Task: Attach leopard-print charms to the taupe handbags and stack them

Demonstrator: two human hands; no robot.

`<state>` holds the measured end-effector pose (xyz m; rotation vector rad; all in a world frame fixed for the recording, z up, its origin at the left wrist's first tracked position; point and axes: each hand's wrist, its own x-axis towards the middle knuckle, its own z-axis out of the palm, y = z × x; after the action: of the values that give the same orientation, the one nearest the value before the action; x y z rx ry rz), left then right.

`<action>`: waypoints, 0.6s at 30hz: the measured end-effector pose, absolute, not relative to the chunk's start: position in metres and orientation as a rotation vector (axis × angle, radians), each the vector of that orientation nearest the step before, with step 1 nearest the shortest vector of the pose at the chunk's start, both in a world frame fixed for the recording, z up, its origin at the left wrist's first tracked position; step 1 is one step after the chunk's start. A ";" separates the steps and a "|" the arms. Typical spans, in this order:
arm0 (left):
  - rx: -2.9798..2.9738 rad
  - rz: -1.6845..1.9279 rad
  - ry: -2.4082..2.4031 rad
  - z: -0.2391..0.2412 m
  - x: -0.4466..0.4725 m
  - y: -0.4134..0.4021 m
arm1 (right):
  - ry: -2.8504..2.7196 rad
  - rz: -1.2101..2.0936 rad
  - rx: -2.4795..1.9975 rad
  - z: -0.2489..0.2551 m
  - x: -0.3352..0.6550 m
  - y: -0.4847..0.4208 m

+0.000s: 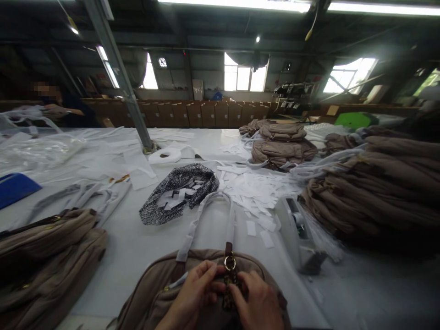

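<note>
A brown fabric handbag (154,279) lies in front of me, its handle (197,215) wrapped in white and standing up toward the far side. From a gold ring (229,262) below the handle's right end hangs a dark strap tag (228,298) with a leopard-like pattern. My left hand (197,293) has its fingers bent and closed at the tag's left edge. On the other side, my right hand (259,300) grips the tag, thumb over its front. The undersides of the fingers are hidden, and so is the bag's near part.
Beyond the bag sits a black-and-white patterned cloth (158,206) holding white paper pieces, beside scattered white slips (254,188). A grey tape dispenser (299,233) and piled brown bags (378,183) stand right. More bags (51,256) lie left. A post (120,78) rises behind; a person (68,107) is far left.
</note>
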<state>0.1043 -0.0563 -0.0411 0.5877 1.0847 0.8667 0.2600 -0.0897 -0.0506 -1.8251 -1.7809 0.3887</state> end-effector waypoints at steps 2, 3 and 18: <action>0.616 0.854 1.071 -0.040 0.105 -0.056 | -1.744 0.389 -1.836 -0.051 0.256 -0.088; 0.641 0.839 1.068 -0.040 0.105 -0.056 | -1.712 0.428 -1.825 -0.051 0.254 -0.088; 0.896 0.829 1.132 -0.062 0.125 -0.050 | -1.555 0.500 -1.723 -0.063 0.253 -0.086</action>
<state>0.1250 -0.0495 -0.0619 0.8959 1.1319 0.8290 0.2532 -0.0856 -0.0626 -1.7234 -1.5548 0.4997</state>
